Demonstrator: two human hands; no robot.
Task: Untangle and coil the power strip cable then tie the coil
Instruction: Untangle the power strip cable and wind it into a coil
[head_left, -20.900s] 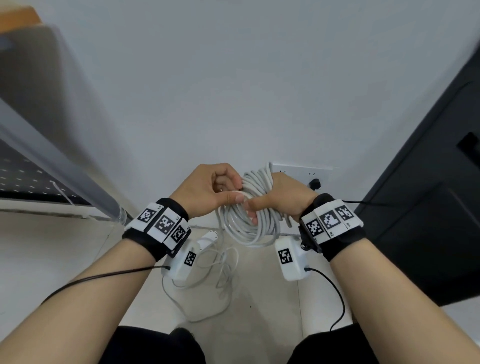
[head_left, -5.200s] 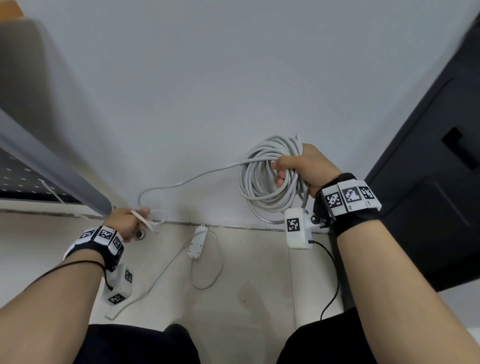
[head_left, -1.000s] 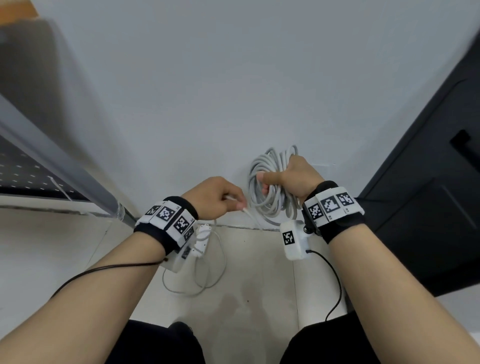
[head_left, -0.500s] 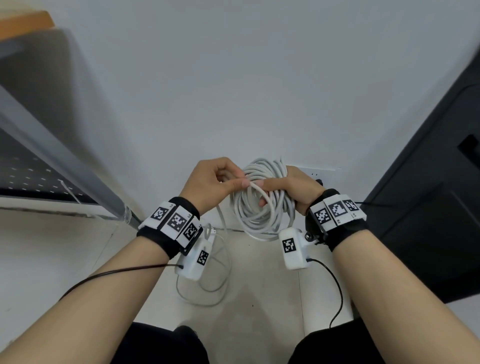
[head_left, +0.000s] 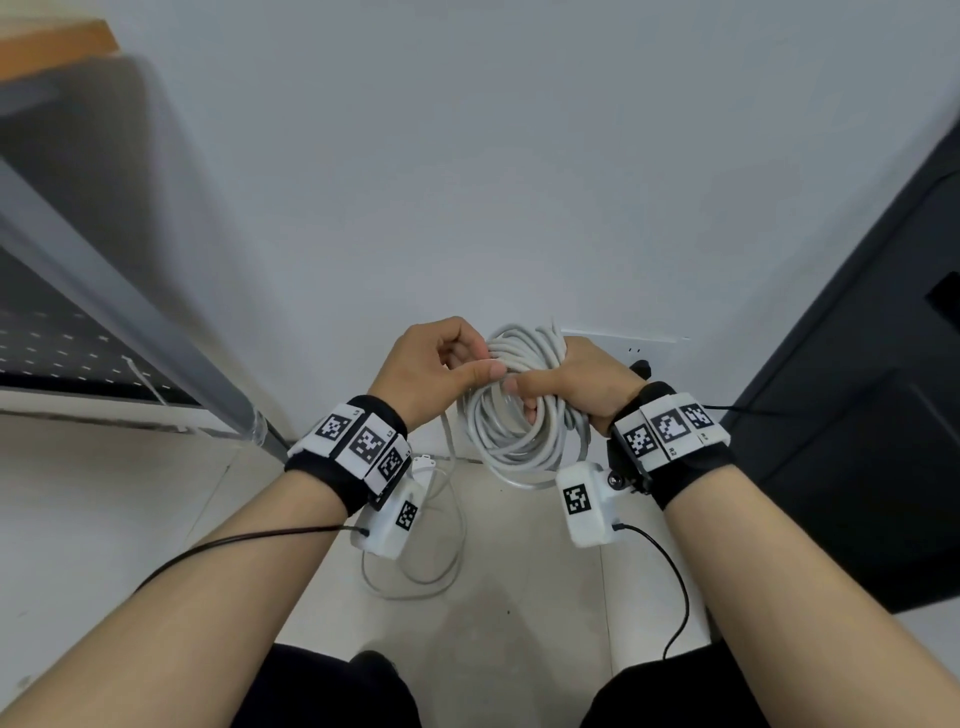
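Nearest, a loose run of white cable (head_left: 415, 587) is seen lying in a loop on the pale floor (head_left: 519, 597), running up past the power strip (head_left: 423, 465), which is mostly hidden behind the left wrist. Above it, the coil (head_left: 511, 441) is held in the air between both hands. The right hand (head_left: 571, 382) is wrapped around the right side of the bundle, thumb laid across the strands, while the left hand (head_left: 434, 366) is curled at the coil's upper left, a strand pinched under its thumb. Judged from this, another turn is being laid on. To do it well, each new loop should be matched to the size of the others and pinned at once under the right thumb, the slack being fed without twist so the floor loop is not kinked. Farther off, a wall socket (head_left: 631, 351) is partly visible behind the right hand, against the grey wall (head_left: 467, 156).
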